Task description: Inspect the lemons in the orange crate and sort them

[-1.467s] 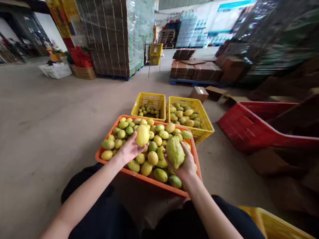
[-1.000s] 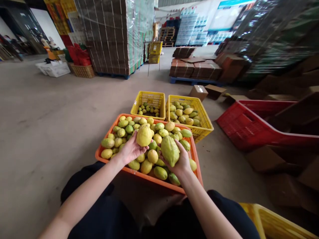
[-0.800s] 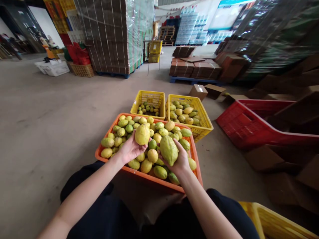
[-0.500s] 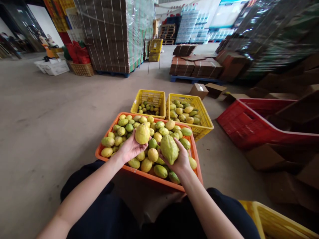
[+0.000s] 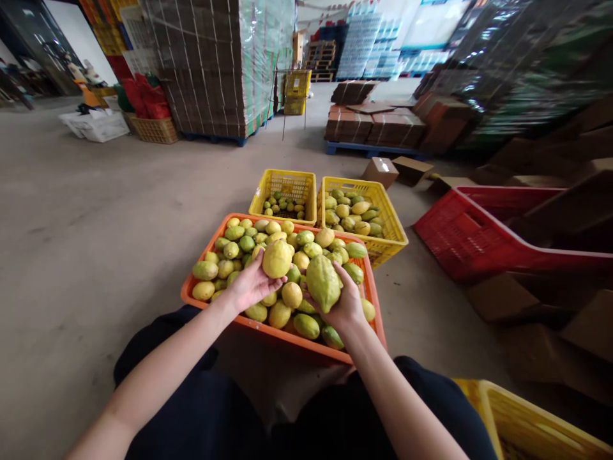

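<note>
My left hand [image 5: 251, 284] is closed around a roundish yellow papaya [image 5: 276, 258], its fingers under and beside the fruit. A greener, ridged papaya [image 5: 323, 283] with a pointed lower end rests in my right hand [image 5: 345, 303], fingers wrapped about its side. Both fruits are held side by side, a small gap between them, over an orange crate [image 5: 287, 338]. Many yellow and green papayas [image 5: 292, 294] fill that crate, and my hands hide some of them.
Beyond the orange crate stand a yellow crate [image 5: 256, 203] with several small fruits and another yellow crate [image 5: 393, 239] holding larger ones. A red crate [image 5: 445, 239] and cardboard boxes [image 5: 502, 300] lie to the right. Another yellow crate [image 5: 536, 421] sits at lower right.
The yellow papaya in my left hand has turned a little and come slightly nearer the green one. My right hand keeps its hold. The whole view has shifted slightly.
</note>
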Demonstrator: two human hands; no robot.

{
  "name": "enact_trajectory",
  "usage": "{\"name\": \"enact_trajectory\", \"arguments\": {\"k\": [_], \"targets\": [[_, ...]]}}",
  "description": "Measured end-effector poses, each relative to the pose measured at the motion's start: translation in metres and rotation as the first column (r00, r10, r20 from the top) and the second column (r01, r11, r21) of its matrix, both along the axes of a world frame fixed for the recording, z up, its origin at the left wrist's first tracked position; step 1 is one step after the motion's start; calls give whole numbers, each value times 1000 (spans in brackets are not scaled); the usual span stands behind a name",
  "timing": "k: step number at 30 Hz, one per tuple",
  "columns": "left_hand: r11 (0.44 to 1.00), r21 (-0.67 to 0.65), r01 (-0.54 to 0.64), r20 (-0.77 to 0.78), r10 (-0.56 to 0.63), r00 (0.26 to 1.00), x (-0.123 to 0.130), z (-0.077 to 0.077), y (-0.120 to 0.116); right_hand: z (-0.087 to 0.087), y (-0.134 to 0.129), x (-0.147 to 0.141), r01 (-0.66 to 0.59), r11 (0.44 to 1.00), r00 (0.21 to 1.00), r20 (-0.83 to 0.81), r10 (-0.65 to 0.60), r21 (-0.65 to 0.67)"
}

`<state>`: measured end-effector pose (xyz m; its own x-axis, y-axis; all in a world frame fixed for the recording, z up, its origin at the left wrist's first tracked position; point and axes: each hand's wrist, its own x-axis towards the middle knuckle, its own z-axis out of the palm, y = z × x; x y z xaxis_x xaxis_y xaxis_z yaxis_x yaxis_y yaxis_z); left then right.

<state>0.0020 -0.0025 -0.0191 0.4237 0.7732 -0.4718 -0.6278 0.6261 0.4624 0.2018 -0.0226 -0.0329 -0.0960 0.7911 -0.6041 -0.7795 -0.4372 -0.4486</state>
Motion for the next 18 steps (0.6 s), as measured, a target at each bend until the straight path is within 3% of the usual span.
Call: {"name": "enact_trajectory", "arguments": {"k": [10,18], "targets": [[995,-20,-98,-8,98,995,0,-10,3,-19,3,7,62,994,995,-82,-55,91],[978,-159,-133,85,148,985,1,2,0,2,4,-4,161,986,985,-63,-158,50]]}}
